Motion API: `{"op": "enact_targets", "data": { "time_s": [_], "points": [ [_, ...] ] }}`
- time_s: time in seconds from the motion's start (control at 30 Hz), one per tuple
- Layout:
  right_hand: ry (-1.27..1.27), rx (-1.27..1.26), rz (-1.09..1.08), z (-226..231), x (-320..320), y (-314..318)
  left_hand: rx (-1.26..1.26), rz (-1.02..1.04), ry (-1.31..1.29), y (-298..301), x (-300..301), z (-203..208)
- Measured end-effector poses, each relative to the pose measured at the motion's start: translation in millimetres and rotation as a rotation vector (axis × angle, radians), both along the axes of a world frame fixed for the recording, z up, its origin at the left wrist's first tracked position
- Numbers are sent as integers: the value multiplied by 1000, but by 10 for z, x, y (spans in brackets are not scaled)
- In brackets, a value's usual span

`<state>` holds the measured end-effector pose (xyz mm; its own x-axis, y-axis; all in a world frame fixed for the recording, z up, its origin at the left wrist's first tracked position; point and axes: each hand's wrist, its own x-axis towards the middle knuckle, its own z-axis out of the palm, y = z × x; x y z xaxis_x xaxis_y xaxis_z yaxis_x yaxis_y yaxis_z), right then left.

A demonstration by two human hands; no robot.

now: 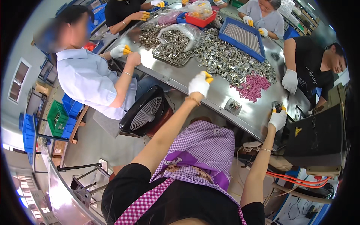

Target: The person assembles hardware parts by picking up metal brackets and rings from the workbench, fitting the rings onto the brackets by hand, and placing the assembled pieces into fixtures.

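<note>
My left hand [199, 84], in a white glove with yellow fingertips, is over the metal table [168, 75], just short of the pile of small metal parts [221, 54]. Its fingers are curled together; whatever they hold, if anything, is too small to make out. At the table's right end, my gloved right hand [278, 119] is closed around a small dark metal piece [277, 104]. Between my hands, a small metal block [233, 106] stands by the near edge. Pink rings [252, 88] lie heaped beyond it, against the metal parts.
A metal tray [180, 64] of parts and a blue tray [224, 36] with rows of pale pieces sit on the table. A red bin [200, 21] is farther back. Co-workers sit around. A black fan [144, 112] stands left, a dark machine box [315, 137] right.
</note>
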<state>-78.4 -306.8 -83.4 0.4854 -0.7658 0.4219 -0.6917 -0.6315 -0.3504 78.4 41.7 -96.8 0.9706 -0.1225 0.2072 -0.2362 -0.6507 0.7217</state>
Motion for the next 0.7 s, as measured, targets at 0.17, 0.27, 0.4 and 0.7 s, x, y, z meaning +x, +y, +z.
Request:
{"op": "enact_targets", "data": {
  "time_s": [0.17, 0.27, 0.4, 0.7],
  "points": [
    [16, -31, -22, -1, 25, 12, -207, -98, 278, -453, -564, 51],
    [48, -36, -44, 17, 65, 21, -16, -77, 163, -657, -771, 126],
    [40, -38, -33, 49, 50, 32, -107, -270, 216, -701, -784, 95],
    [43, -29, -13, 21, 39, -44, 115, -62, -438, -387, -627, -395]
  ]
}}
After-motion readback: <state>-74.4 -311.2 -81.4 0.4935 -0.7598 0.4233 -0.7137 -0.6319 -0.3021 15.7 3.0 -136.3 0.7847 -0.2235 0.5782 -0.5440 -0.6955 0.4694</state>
